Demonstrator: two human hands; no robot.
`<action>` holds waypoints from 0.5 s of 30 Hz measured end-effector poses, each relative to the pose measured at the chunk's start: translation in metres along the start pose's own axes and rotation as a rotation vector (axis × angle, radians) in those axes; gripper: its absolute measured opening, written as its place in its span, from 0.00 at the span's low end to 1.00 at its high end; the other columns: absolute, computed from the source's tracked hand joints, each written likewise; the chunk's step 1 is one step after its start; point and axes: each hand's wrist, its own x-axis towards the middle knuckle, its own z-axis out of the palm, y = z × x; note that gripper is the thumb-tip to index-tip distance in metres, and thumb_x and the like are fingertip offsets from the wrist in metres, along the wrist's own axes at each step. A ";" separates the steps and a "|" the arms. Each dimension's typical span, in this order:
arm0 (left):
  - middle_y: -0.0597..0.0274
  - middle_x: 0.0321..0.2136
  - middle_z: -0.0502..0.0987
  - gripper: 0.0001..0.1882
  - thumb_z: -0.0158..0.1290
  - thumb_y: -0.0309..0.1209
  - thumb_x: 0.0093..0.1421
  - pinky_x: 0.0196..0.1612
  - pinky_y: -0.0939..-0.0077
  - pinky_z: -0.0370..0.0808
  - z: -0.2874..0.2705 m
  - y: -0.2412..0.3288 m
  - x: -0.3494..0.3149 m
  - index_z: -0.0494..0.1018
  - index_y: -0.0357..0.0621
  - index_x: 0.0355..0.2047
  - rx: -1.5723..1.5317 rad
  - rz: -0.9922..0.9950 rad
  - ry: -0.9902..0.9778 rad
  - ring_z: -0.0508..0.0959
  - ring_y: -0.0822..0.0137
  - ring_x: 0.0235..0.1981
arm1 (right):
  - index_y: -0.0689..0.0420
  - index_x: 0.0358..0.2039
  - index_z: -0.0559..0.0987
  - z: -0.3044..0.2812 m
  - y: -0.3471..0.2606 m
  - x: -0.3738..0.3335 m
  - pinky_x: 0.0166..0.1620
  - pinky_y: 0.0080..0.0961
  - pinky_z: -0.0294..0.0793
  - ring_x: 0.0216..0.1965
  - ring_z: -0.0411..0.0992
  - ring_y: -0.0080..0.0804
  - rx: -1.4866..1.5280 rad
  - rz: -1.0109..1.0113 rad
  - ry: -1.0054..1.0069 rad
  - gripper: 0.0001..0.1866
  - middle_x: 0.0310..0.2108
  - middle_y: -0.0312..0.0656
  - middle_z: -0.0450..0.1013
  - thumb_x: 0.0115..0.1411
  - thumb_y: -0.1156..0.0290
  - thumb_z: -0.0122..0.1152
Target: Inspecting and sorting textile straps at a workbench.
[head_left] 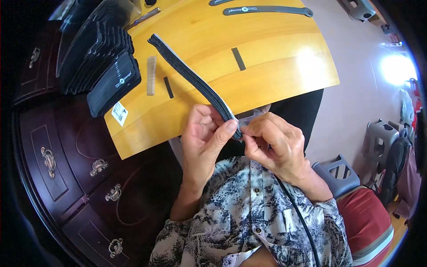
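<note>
My left hand point(202, 138) grips a long stack of dark fabric straps point(189, 74) near its lower end, thumb pressed on the side. The stack slants up and left over the table, its layered edges showing, with a pale strip along one side. At the lower end my right hand point(280, 144) is closed in a pinch, its fingertips touching the stack's end or something small there; the fingers hide exactly what. Beyond the hands, a short dark strip point(238, 58) lies on the yellow wooden table point(275, 58). Another narrow dark strip point(168, 87) is beside a tan strip point(151, 75).
Several piled bundles of black straps point(118, 82) crowd the table's left side, above a white label point(119, 113). A long grey strap point(267, 11) lies at the far edge. Dark wooden drawers point(58, 162) stand at left. Grey plastic stools point(338, 175) and a red cushion point(364, 218) are at right.
</note>
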 end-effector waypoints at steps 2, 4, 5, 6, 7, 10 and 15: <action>0.60 0.33 0.73 0.12 0.54 0.21 0.59 0.39 0.82 0.74 -0.001 0.001 -0.001 0.64 0.35 0.41 0.038 0.006 -0.008 0.74 0.74 0.34 | 0.61 0.26 0.74 -0.001 0.001 0.001 0.26 0.28 0.74 0.23 0.72 0.38 -0.081 -0.044 -0.039 0.08 0.24 0.43 0.71 0.45 0.81 0.64; 0.60 0.35 0.74 0.13 0.54 0.20 0.59 0.40 0.81 0.73 -0.001 0.002 -0.003 0.64 0.34 0.42 0.026 -0.036 -0.050 0.74 0.74 0.36 | 0.60 0.25 0.74 -0.002 0.003 0.001 0.24 0.26 0.73 0.22 0.72 0.34 -0.041 -0.018 -0.064 0.07 0.23 0.41 0.71 0.45 0.81 0.63; 0.60 0.35 0.74 0.13 0.54 0.20 0.59 0.40 0.81 0.73 -0.002 0.004 -0.004 0.64 0.34 0.42 0.027 -0.039 -0.048 0.74 0.74 0.36 | 0.60 0.24 0.73 -0.002 0.004 0.002 0.23 0.23 0.71 0.20 0.72 0.29 -0.002 0.006 -0.089 0.07 0.21 0.39 0.70 0.44 0.81 0.63; 0.59 0.35 0.74 0.14 0.54 0.20 0.59 0.41 0.81 0.73 -0.003 0.006 -0.004 0.64 0.34 0.43 -0.013 -0.069 -0.064 0.74 0.74 0.37 | 0.60 0.24 0.73 -0.004 0.005 0.004 0.23 0.23 0.71 0.20 0.72 0.29 0.001 0.007 -0.091 0.07 0.21 0.39 0.70 0.44 0.81 0.63; 0.59 0.36 0.74 0.14 0.53 0.20 0.60 0.43 0.80 0.72 -0.004 0.007 -0.005 0.64 0.34 0.45 -0.054 -0.099 -0.082 0.74 0.73 0.38 | 0.60 0.23 0.73 -0.006 0.006 0.007 0.22 0.19 0.69 0.19 0.71 0.24 0.191 0.176 -0.141 0.07 0.20 0.37 0.70 0.45 0.81 0.63; 0.58 0.38 0.73 0.16 0.52 0.20 0.60 0.44 0.80 0.72 -0.009 0.003 -0.008 0.64 0.32 0.48 -0.129 -0.160 -0.081 0.74 0.72 0.40 | 0.60 0.21 0.73 -0.004 0.007 0.010 0.21 0.12 0.64 0.18 0.67 0.11 0.555 0.471 -0.207 0.07 0.16 0.31 0.68 0.46 0.81 0.63; 0.59 0.40 0.72 0.23 0.53 0.20 0.60 0.46 0.79 0.73 -0.008 0.008 -0.016 0.61 0.31 0.54 -0.142 -0.138 -0.050 0.74 0.72 0.43 | 0.59 0.21 0.72 0.001 0.001 0.015 0.19 0.16 0.64 0.17 0.66 0.16 0.363 0.261 -0.190 0.07 0.16 0.33 0.67 0.45 0.81 0.63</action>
